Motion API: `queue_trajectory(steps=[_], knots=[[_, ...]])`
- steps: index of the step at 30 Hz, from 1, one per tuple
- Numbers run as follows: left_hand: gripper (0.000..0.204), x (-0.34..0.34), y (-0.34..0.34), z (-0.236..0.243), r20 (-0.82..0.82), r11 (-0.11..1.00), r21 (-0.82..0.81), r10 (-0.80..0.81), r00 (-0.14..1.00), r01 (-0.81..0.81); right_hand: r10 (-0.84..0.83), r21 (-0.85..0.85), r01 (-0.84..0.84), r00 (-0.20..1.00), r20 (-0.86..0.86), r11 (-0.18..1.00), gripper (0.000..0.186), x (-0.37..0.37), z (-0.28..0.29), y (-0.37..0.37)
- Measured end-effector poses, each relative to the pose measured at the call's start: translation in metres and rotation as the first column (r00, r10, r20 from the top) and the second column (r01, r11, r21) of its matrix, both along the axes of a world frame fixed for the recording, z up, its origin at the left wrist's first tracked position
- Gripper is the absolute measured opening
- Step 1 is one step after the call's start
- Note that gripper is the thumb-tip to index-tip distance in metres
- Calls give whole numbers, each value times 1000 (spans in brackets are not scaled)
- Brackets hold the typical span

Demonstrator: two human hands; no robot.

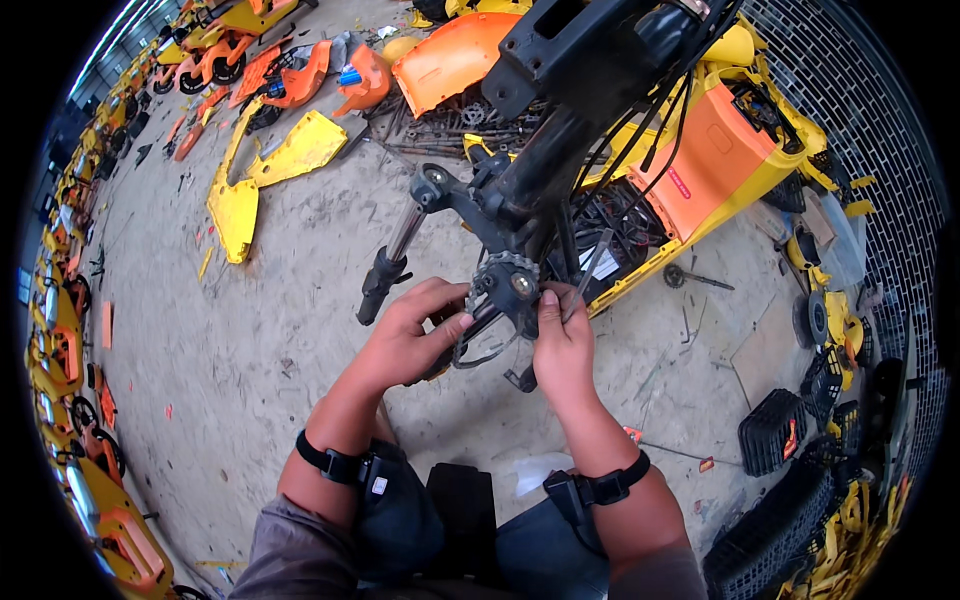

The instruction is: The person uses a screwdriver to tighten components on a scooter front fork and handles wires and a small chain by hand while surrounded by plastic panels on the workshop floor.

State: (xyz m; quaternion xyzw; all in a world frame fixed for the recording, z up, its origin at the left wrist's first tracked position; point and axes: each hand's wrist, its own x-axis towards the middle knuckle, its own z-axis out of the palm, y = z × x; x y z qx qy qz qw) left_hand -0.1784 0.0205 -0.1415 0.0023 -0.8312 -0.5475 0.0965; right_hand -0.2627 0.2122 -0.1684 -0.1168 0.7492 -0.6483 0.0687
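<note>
A black front fork [482,212] of a two-wheeler stands tilted before me, with one silver-and-black fork leg [392,258] on its left. Round the near fork clamp runs a metal chain [508,260]. With closed fingers, my left hand [412,335] pinches the chain at the clamp's left side. On the other side of the clamp, my right hand [563,350] grips a thin grey metal bar [598,255] between thumb and fingers. Below the clamp a dark thin loop [488,358] hangs between my hands. The fingertips partly hide where chain and bar meet the clamp.
An orange-and-yellow body shell [705,165] with wiring lies at the right behind the fork. Black cables [668,130] hang over it. Yellow panels [300,150] and an orange panel [450,62] lie on the floor. Black baskets [772,432] stand at the right, near a brick wall.
</note>
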Motion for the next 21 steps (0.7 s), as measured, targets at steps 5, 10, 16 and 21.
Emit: queue_trajectory(steps=[5,10,16,21], knots=[[30,7,0,-5,29,995,95,30,999,-33,-8,28,8,1000,9,1000,27,3,-5,-1],[30,9,3,-3,87,978,197,51,995,-67,-8,13,8,1000,13,1000,27,3,-15,2],[23,11,1,-7,173,982,163,63,983,-92,9,79,-8,1000,-12,997,27,6,-14,1],[26,10,0,-6,176,997,-15,72,982,-71,-2,87,0,1000,29,996,27,7,-15,0]])
